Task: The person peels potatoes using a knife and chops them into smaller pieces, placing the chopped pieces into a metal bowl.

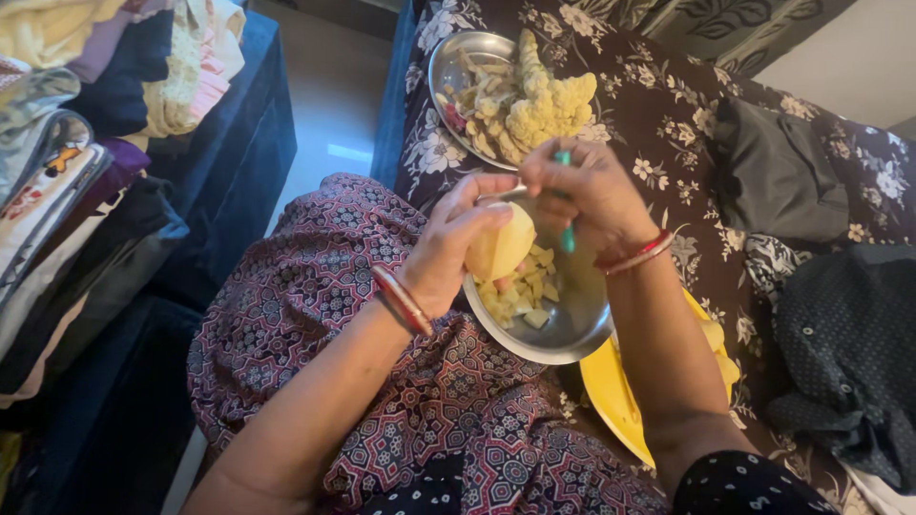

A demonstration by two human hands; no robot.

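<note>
My left hand (pixel 448 243) grips a peeled pale-yellow potato (pixel 501 246) above a steel bowl (pixel 572 334) that holds several cut potato pieces (pixel 525 296). My right hand (pixel 582 191) is closed on a knife with a teal handle (pixel 566 234), its blade reaching toward the potato. Both hands are over the bowl, which rests on my lap. Red bangles are on both wrists.
A steel plate (pixel 453 67) with cauliflower (pixel 549 100) and peels sits on the floral bedspread ahead. A yellow plate (pixel 620 401) with peeled potatoes lies under my right forearm. Folded clothes (pixel 76 143) are stacked at left; dark garments (pixel 840 334) lie at right.
</note>
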